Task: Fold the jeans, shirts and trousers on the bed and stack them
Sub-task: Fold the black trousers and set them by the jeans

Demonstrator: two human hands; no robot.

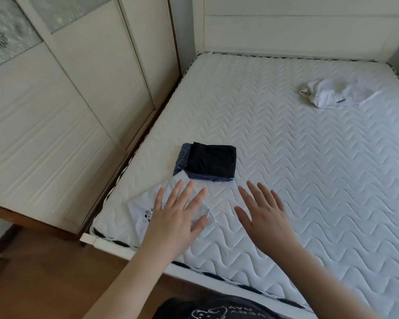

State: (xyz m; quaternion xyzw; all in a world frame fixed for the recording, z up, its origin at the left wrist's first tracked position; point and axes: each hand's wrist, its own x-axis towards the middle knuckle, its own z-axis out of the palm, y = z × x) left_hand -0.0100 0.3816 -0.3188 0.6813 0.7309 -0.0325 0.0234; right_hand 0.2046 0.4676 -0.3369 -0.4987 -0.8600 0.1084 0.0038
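Your left hand (177, 210) lies over the folded white shirt (143, 209) at about 7 o'clock from the middle of the view, fingers straight and spread wide, holding nothing; whether the palm actually presses the cloth you cannot tell. The shirt is a flat pale rectangle near the bed's lower left corner, with a small dark cartoon print (148, 215) showing just left of your hand. Your right hand (265, 212) is at about 6 o'clock, just beside the left one, also with straight, widely spread fingers and nothing in its grasp, over the bare quilted mattress (309, 169); contact with the surface is unclear.

At 12 o'clock from your left hand, touching the shirt's far corner, sits the stack: folded black trousers (213, 161) on top of folded blue jeans (184, 155), whose stitched edge shows along the left and near sides. Well apart, at about 2 o'clock near the head of the bed, lies a crumpled white garment (336, 94), unfolded.

The white headboard (309, 26) stands at 12 o'clock, a cream wardrobe (55, 111) runs along the bed at 9 to 10 o'clock, and wooden floor (44, 272) shows at 8 o'clock
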